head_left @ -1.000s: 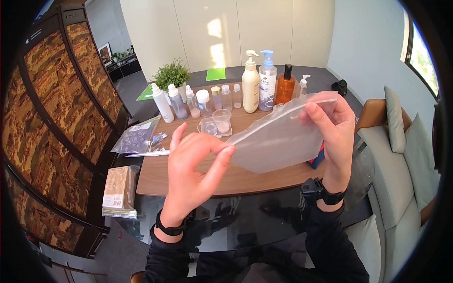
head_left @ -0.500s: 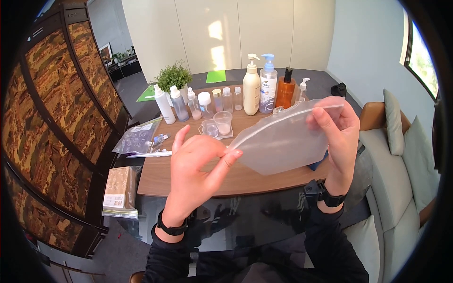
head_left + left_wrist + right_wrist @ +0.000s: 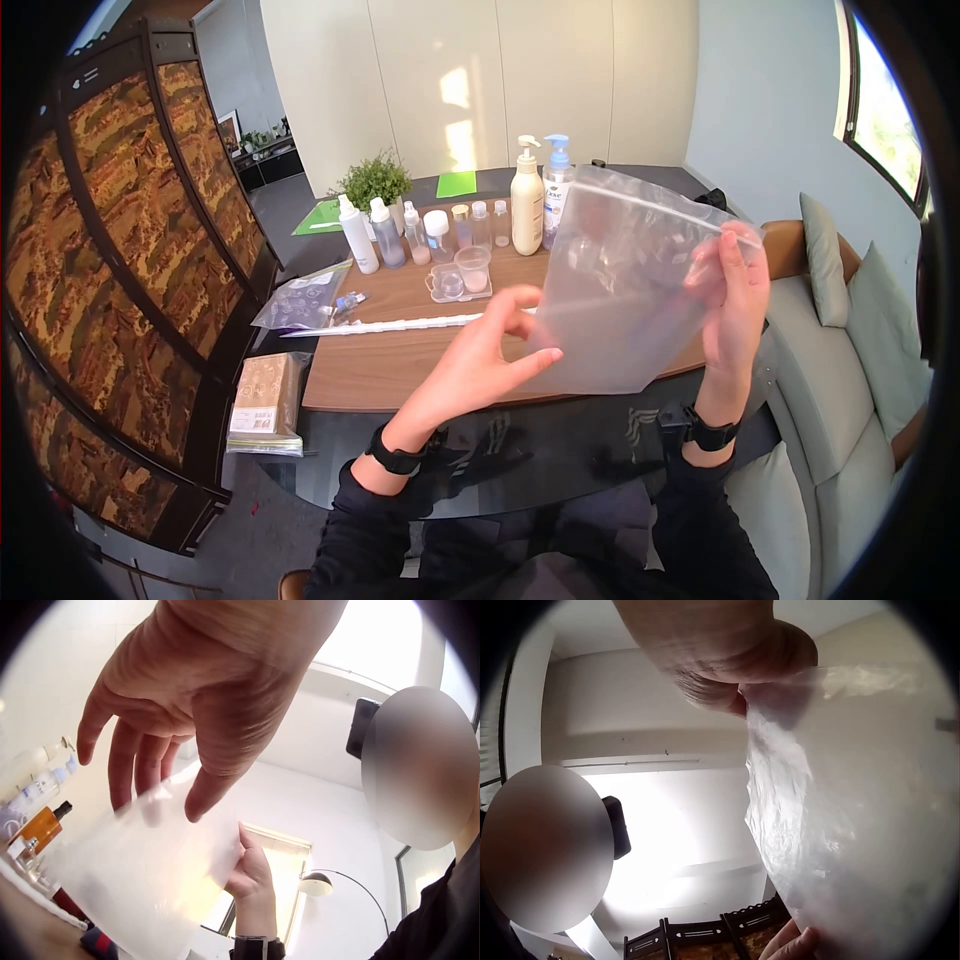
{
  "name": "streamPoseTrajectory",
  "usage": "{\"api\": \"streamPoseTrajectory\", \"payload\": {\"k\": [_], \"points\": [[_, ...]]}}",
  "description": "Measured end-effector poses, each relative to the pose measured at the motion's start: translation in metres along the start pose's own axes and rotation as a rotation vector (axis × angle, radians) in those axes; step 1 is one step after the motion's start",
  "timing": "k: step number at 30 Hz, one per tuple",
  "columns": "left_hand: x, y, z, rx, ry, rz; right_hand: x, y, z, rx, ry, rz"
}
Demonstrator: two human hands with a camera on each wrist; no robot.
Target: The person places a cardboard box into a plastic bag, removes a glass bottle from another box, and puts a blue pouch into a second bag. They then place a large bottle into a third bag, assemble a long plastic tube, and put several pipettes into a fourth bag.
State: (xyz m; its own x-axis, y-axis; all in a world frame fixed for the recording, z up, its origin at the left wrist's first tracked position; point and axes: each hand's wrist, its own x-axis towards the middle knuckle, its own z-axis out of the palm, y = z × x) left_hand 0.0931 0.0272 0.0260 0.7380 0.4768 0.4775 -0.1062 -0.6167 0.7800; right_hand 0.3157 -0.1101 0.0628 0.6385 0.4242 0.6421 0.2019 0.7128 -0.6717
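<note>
A translucent zip bag (image 3: 620, 290) hangs over the table's right half, its zip edge slanting down to the right. My right hand (image 3: 735, 300) pinches the bag near the right end of that edge. My left hand (image 3: 475, 365) is at the bag's lower left side, thumb and fingers spread apart around its edge. In the left wrist view, some fingertips of the left hand (image 3: 202, 690) lie behind the film (image 3: 150, 877), with the thumb on the near side. The right wrist view shows the right hand (image 3: 720, 652) above crinkled film (image 3: 855, 810).
On the wooden table (image 3: 380, 375), small bottles (image 3: 358, 235), pump bottles (image 3: 527, 205) and a plant (image 3: 375, 180) stand behind a clear tray (image 3: 460, 290). A long white strip (image 3: 420, 323) and a printed pouch (image 3: 305, 300) lie left. A bagged box (image 3: 265, 400) sits beyond the left edge.
The left hand has let go of the zip's left end and moved lower. The bag has swung round, its far zip end now high and its body hanging down. The view has shifted slightly.
</note>
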Motion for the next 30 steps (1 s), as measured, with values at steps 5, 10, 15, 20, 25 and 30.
{"api": "streamPoseTrajectory", "payload": {"k": [5, 10, 15, 20, 25, 30], "points": [[-0.018, 0.000, -0.016, -0.074, -0.044, -0.102, -0.008, 0.020, -0.015, 0.070, -0.032, 0.238], [-0.052, 0.006, -0.075, 0.028, 0.155, -0.206, -0.027, 0.032, -0.027, -0.034, -0.237, 0.478], [-0.097, -0.030, -0.150, 0.218, 0.225, -0.397, -0.045, 0.049, -0.044, -0.149, -0.475, 0.602], [-0.135, -0.070, -0.207, 0.445, 0.249, -0.598, -0.054, 0.055, -0.044, -0.200, -0.591, 0.728], [-0.160, -0.077, -0.213, 0.563, 0.309, -0.665, -0.055, 0.054, -0.045, -0.192, -0.643, 0.749], [-0.174, -0.059, -0.212, 1.128, 0.085, -0.736, -0.055, 0.050, -0.042, -0.234, -0.680, 0.754]]}}
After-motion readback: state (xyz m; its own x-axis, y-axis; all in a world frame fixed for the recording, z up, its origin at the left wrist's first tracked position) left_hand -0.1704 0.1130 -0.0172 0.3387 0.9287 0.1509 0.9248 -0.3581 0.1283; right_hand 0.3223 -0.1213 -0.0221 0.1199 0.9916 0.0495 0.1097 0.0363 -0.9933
